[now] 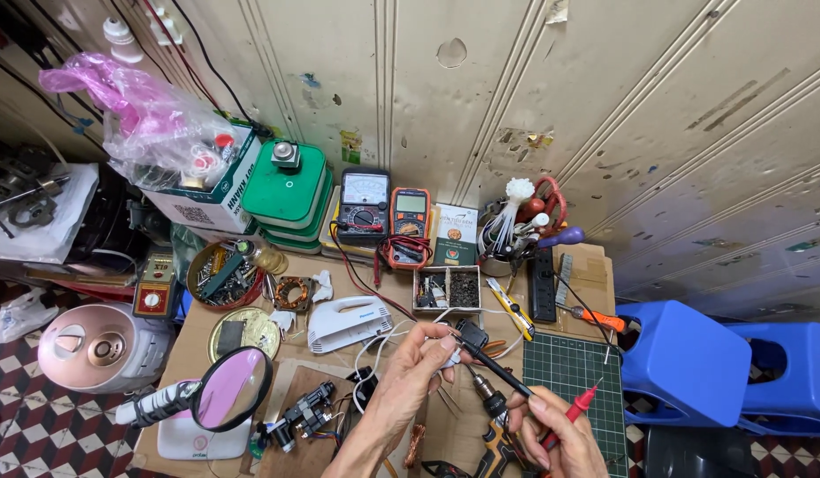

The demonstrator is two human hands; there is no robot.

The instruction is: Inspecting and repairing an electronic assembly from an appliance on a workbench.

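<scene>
Left hand [416, 367] pinches a small white part [450, 358]; right hand [556, 434] grips black probe [498, 370] and red probe [576, 409] — advise steady, firm tip contact.

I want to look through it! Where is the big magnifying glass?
In the head view, the magnifying glass stands low on the left of the table, on a white base, left of the left hand.

Both hands raised close together — left [416, 358] fingers pinched, right [556, 434] curled in a pen-like grip
</scene>
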